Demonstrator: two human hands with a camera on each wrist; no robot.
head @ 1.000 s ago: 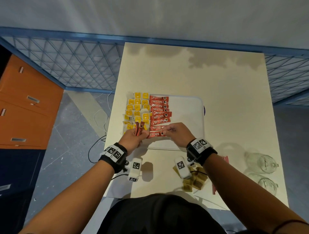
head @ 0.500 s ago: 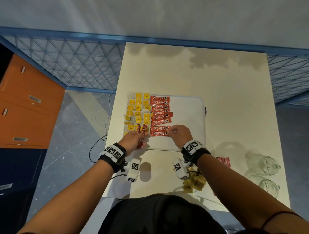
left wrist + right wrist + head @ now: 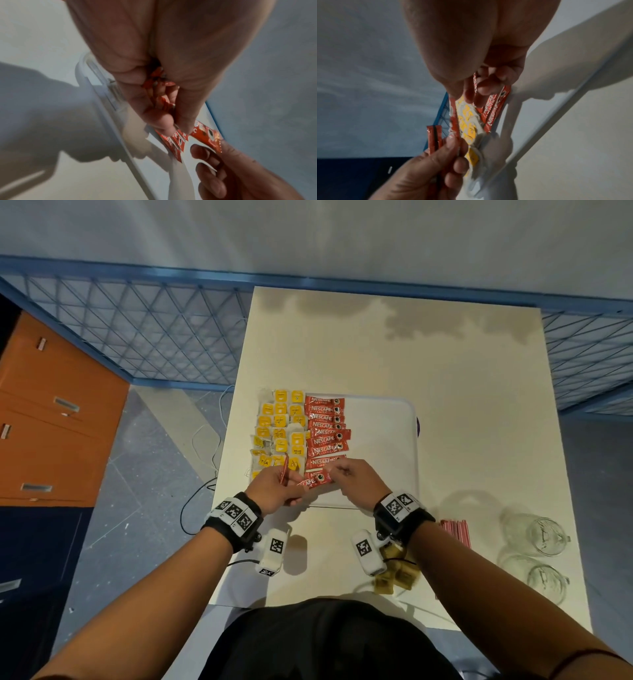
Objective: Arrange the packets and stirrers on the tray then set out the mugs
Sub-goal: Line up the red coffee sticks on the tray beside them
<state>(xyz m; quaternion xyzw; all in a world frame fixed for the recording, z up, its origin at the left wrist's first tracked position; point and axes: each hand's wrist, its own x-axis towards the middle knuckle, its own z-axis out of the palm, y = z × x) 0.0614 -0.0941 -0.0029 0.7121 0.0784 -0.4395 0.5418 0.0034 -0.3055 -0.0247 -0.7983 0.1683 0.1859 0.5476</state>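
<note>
A white tray (image 3: 380,440) carries columns of yellow tea packets (image 3: 281,433) and a column of red Nescafe sachets (image 3: 325,429). At the tray's near edge my left hand (image 3: 289,477) grips a few red sachets (image 3: 283,474), also seen in the left wrist view (image 3: 171,142). Close beside it, my right hand (image 3: 334,474) pinches one tilted red sachet (image 3: 317,479) by its right end. Red stirrers (image 3: 455,532) and two glass mugs (image 3: 537,534) lie on the table to the right, off the tray.
Brown sugar packets (image 3: 397,573) lie on the table under my right wrist. The tray's right half is bare. A blue mesh fence (image 3: 137,337) runs behind the table, and an orange drawer cabinet (image 3: 51,422) stands at left.
The sachet under my right fingers lay level at the near end of the red column half a second ago. It is now tilted, its left end by my left hand. Both hands drew slightly nearer.
</note>
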